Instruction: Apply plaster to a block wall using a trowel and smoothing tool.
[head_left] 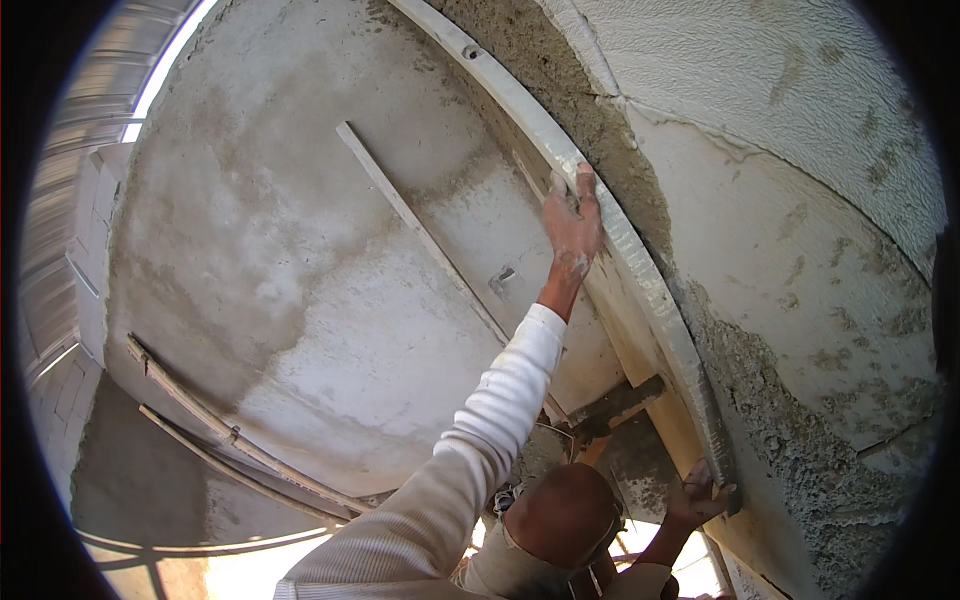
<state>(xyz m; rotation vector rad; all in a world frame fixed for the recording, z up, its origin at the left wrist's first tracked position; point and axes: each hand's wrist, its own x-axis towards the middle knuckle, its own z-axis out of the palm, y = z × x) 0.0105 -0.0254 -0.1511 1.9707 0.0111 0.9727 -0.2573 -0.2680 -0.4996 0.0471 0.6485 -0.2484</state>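
My left hand (574, 222), in a cream sleeve and dusted with plaster, grips a long pale straightedge (645, 270). The thumb lies over its face; the other fingers are partly hidden behind it. The bar has a hole near its upper end, is smeared with mortar, and looks bowed in the fisheye view. It runs along a band of rough mortar (625, 190) and beside a wooden plank (625, 340). Lower down, another person's hand (692, 497) holds the bar's near end. That person's head (563, 515) is beside my forearm. My right hand does not show.
A large plastered surface (300, 230) with damp patches spreads to the left, with a thin strip (420, 230) against it. Two long poles (230, 435) lie lower left. A short timber piece (615, 405) juts near the plank. Textured white plaster (760, 80) covers the upper right.
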